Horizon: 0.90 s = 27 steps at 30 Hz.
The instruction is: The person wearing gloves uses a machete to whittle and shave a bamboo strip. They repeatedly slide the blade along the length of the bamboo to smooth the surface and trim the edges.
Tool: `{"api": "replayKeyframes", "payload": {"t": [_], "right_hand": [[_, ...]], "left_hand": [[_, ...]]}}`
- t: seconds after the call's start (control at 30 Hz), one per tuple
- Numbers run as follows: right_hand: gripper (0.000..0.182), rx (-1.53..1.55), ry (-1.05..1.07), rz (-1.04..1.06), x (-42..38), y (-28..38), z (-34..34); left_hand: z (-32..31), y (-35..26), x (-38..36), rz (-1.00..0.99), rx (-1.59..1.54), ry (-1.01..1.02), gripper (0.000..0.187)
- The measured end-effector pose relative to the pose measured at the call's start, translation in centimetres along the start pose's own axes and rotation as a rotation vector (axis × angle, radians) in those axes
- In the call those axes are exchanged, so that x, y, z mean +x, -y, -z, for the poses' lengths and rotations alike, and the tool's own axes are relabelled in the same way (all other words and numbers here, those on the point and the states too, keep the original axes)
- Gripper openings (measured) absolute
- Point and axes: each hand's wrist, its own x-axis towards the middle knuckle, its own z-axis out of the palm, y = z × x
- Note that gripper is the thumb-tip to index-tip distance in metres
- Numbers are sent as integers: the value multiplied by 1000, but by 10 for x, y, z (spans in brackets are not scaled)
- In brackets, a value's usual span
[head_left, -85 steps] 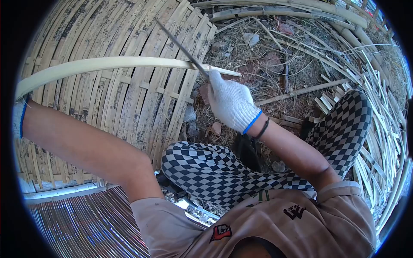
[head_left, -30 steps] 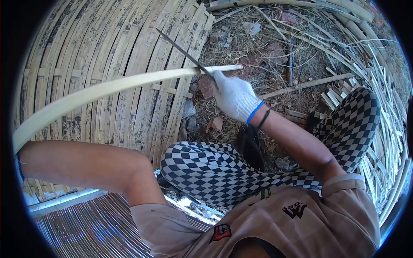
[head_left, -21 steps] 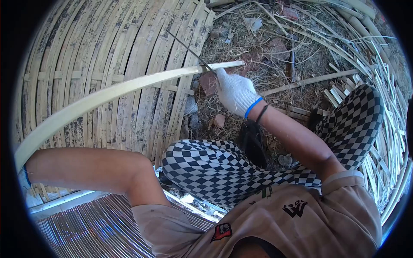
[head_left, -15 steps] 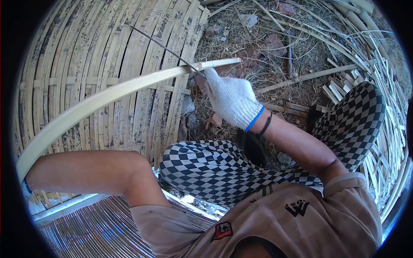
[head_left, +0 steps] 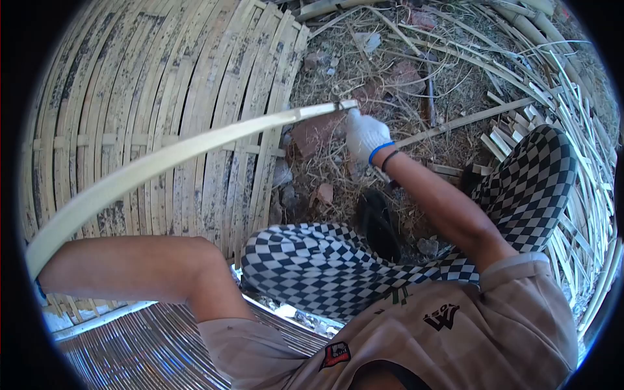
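A long pale bamboo strip (head_left: 175,153) curves from the left edge of the view to a narrow tip near the middle. At that tip is my right hand (head_left: 367,136), in a white glove with a blue cuff, closed round the knife. The blade shows only as a short dark bit (head_left: 338,106) across the strip near its end; the handle is hidden by the glove. My left arm reaches to the far left, where only a blue-edged sliver of my left hand (head_left: 40,290) shows beside the strip; its fingers are hidden.
Slatted bamboo panel (head_left: 149,78) lies at the left. Ground with stones, shavings and a dark rod (head_left: 429,97) is ahead. Split bamboo strips (head_left: 575,214) are heaped along the right. My checkered trouser legs (head_left: 305,260) and a dark sandal (head_left: 377,227) are below my right hand.
My right hand has moved right and slightly down, out to the strip's tip. The long blade, seen pointing up and left before, is now mostly out of sight.
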Motion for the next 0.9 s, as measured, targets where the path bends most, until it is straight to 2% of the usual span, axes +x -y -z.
{"api": "replayKeyframes", "payload": {"t": [0.1,0.13,0.23,0.3,0.37,0.47,0.57,0.6,0.7,0.83,0.87,0.9], "right_hand": [[18,79,-118,152,-17,17,6],[19,128,-229,278,-14,15,0],[21,100,-162,198,3,-3,-18],[25,55,-98,17,33,-46,-62],[19,48,-50,-62,36,-38,-40],[20,59,-88,62,22,-25,-28],[23,78,-50,2,23,-44,-49],[22,73,-61,-82,33,-60,-68],[22,36,-75,-80,48,-69,-68],[26,66,-44,-21,23,-48,-47],[25,31,-40,-21,24,-61,-61],[24,-59,29,-156,31,-76,-71]], "left_hand": [[11,14,-2,-47,-125,25,33],[15,9,1,33,-75,19,32],[16,12,7,59,-85,44,33],[17,12,3,45,-80,30,33],[19,14,2,28,-92,38,33],[24,14,0,9,-114,34,33],[24,13,3,18,-106,35,33],[25,13,3,18,-105,33,33],[29,14,0,8,-120,28,33],[37,8,2,-15,-155,16,33],[36,7,3,-10,-159,15,33],[40,4,5,-10,-168,13,33]]}}
